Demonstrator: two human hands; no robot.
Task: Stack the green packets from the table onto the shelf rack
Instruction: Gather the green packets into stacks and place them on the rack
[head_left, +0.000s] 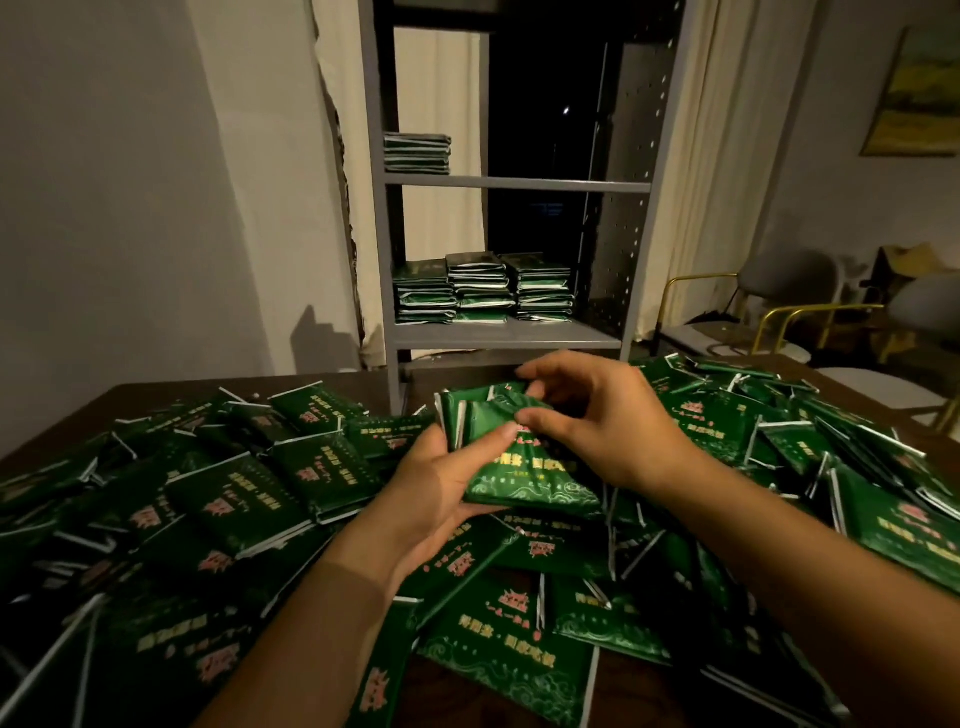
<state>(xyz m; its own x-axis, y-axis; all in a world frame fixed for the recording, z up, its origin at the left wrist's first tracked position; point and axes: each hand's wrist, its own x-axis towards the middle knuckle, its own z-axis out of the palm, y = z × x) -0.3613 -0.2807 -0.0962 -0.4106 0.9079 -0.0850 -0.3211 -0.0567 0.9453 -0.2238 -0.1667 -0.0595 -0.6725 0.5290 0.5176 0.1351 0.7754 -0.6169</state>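
Note:
A small bundle of green packets (524, 475) hovers above the table, held by both hands. My left hand (434, 488) cups it from underneath, thumb on top. My right hand (597, 421) pinches its far upper edge with curled fingers. Many more green packets (244, 499) lie in a loose heap all over the dark table (145, 397). Behind the table stands the grey shelf rack (509, 332). Its lower shelf carries three stacks of packets (483, 288). A short stack (417, 153) sits at the left of the upper shelf.
White curtains (685, 156) hang on both sides of the rack, with a dark window behind it. Chairs with gold frames (769, 312) stand at the right beyond the table. A framed picture (914, 93) hangs on the right wall.

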